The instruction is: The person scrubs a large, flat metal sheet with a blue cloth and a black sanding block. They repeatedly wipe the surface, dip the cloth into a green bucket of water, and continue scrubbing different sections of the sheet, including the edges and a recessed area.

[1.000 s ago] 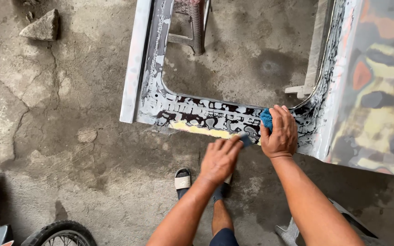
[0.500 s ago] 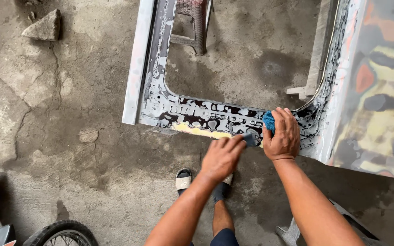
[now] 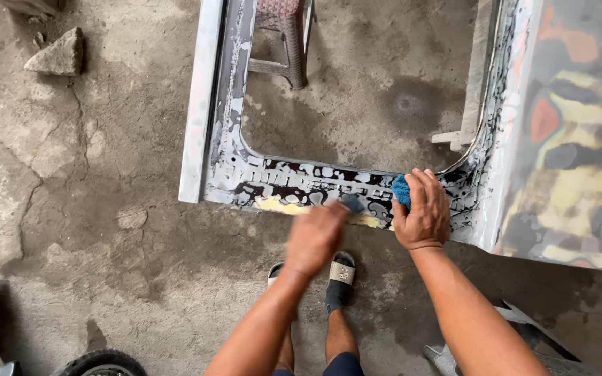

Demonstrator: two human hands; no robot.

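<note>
Blue sponge (image 3: 401,189) stays pinned on car door frame (image 3: 294,182) under R hand (image 3: 423,211), fingers closed over it; L hand (image 3: 317,235), blurred, has slid left w/ dark sanding block (image 3: 352,203) over yellow filler strip (image 3: 281,205); sanding ongoing.

A rock (image 3: 57,54), a tyre (image 3: 100,363) and a plastic stool (image 3: 283,38) on cracked concrete floor (image 3: 106,230).
</note>
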